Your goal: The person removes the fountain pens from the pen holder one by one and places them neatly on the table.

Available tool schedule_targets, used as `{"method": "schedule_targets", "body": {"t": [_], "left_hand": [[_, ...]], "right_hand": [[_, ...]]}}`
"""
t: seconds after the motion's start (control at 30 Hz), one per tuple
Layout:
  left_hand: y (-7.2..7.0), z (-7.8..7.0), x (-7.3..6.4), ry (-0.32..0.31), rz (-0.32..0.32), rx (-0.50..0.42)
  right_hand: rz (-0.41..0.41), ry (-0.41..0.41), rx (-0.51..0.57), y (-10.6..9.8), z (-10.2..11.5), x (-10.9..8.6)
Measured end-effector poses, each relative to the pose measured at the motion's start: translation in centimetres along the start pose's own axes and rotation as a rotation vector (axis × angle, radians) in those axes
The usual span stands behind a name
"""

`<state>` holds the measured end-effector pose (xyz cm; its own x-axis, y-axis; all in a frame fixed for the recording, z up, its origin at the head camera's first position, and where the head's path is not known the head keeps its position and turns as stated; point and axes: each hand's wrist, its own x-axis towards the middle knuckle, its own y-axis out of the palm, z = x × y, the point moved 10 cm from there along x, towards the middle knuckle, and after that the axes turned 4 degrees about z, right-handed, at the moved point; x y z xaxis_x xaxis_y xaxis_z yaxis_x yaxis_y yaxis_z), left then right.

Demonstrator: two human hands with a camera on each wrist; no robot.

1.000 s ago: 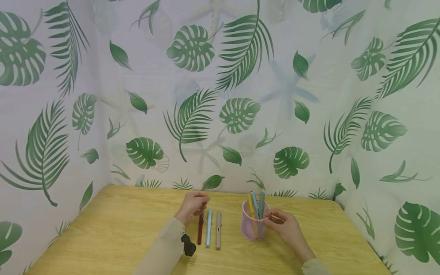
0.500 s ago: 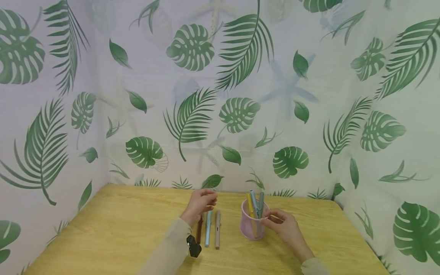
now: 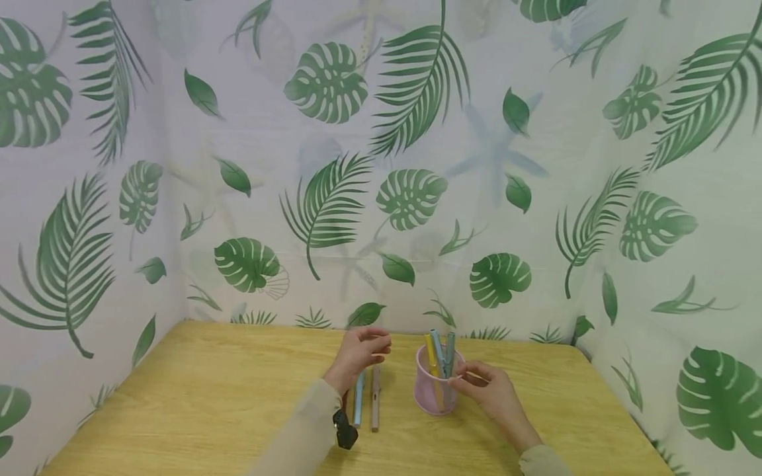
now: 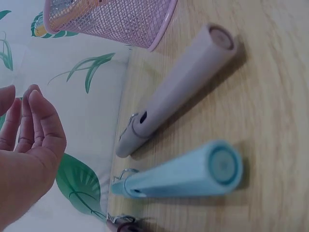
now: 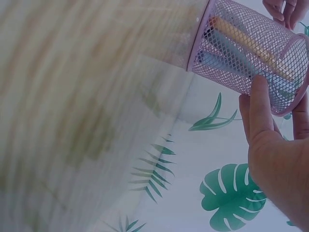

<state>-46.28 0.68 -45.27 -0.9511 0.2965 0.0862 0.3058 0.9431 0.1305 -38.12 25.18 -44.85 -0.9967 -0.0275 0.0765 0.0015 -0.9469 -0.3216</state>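
My left hand hangs above the far ends of the pens, fingers loosely bent, holding nothing; the left wrist view shows the same empty hand. Below it lie a mauve-grey pen, a light blue pen and a dark red pen, side by side. The arm mostly hides the dark red one in the head view. My right hand holds the pink mesh pen holder at its right rim, thumb against the mesh. Inside stand a yellow pen, a blue pen and a grey-green pen.
The wooden table runs back to a leaf-patterned curtain, which also closes off both sides. A black device sits on the left wrist. The pen holder stands upright, right of the lying pens.
My left hand has moved right, from above the dark red pen to above the mauve-grey one, closer to the pen holder. The right hand keeps its hold on the rim.
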Motion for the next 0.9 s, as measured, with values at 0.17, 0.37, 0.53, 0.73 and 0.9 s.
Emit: {"method": "schedule_targets", "body": {"t": [0.17,0.37,0.53,0.73,0.9], "left_hand": [[0.7,-0.3,0.3,0.020,0.015,-0.012],[1.9,-0.3,0.4,0.038,0.047,-0.005],[2.7,-0.5,0.3,0.055,0.056,0.036],[3.6,-0.2,0.3,0.048,0.071,0.069],[4.5,-0.4,0.4,0.078,0.082,0.076]], "right_hand": [[-0.001,-0.009,-0.009,0.0,0.3,0.0],[0.001,-0.009,-0.011,0.0,0.1,0.0],[0.008,-0.004,-0.021,0.1,0.0,0.1],[0.000,-0.006,-0.037,0.1,0.2,0.1],[-0.003,-0.001,-0.040,0.1,0.1,0.1]]}}
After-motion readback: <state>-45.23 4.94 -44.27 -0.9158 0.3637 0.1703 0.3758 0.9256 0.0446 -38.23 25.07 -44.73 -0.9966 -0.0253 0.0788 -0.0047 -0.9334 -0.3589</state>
